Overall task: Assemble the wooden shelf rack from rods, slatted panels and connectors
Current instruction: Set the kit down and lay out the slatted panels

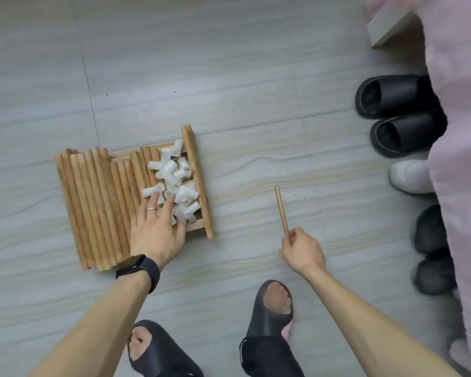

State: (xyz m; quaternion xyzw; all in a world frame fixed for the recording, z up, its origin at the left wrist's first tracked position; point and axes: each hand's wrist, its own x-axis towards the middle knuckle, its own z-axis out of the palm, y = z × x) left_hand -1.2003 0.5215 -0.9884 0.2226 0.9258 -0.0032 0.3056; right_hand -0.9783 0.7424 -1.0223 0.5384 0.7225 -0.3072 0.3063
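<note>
Wooden rods (98, 208) are lying side by side in a thick pile on the grey tiled floor (229, 77), covering the left part of a slatted panel (195, 229) that is showing underneath. White plastic connectors (174, 183) are sitting in a loose heap on the right part of that panel, between the pile and two longer rods (197, 183) lying along its right edge.

The left hand (158, 235) is reaching over the pile with its fingers straight and spread wide, gripping nothing; its fingertips are touching the nearest connectors. It is wearing a ring (152, 210) and, at the wrist, a dark smartwatch (139, 268).

The right hand (303, 251) is hovering well apart from the pile, pinching the near end of a single rod (281, 210) between thumb and curled fingers, the rod pointing away from the person above the floor.

Both feet are standing in black slides (269, 336) at the bottom of the view. Along the right, a second pair of black slides (397, 115), a white shoe (411, 176) and dark fuzzy slippers (433, 251) are sitting beside a pink bedspread (460, 131).
</note>
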